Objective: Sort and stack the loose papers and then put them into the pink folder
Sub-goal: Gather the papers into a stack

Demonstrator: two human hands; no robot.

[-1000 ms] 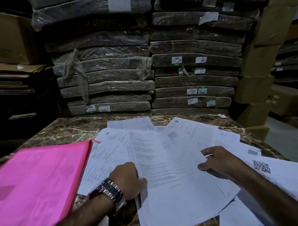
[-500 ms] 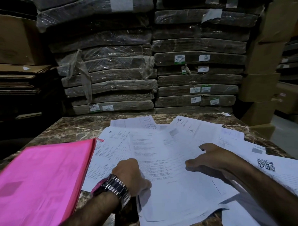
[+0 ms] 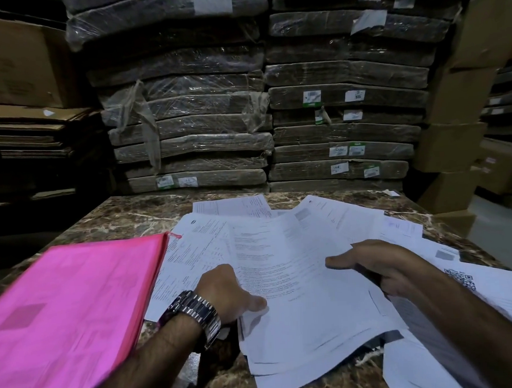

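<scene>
Worktop: brown marbled slab. Loose papers were fanned over its middle and right side, overlapping at odd angles. Some reached the far edge and some hung over the near edge. A sheet with a QR code lay towards the right edge.

Pink folder: closed, on the left side of the worktop, running from mid-depth to the near-left corner. Its right edge sat just beside the leftmost sheets, and its far right corner touched them.

Left hand: forearm came in from the near edge, angled right, with a metal wristwatch on the wrist. Knuckles faced up and the fingers were curled. The thumb lay flat on the top sheet at the sheaf's left edge, pinching that edge.

Right hand: forearm came in from the near-right corner, wrist bent, back of the hand up. The thumb stretched left just above the top sheet, casting a shadow beneath it. The fingers curled down at the sheaf's right edge with their tips hidden. I could not tell whether it gripped the paper or only rested there.

Beyond the far edge stood two columns of plastic-wrapped bundles, with cardboard boxes to the right.
</scene>
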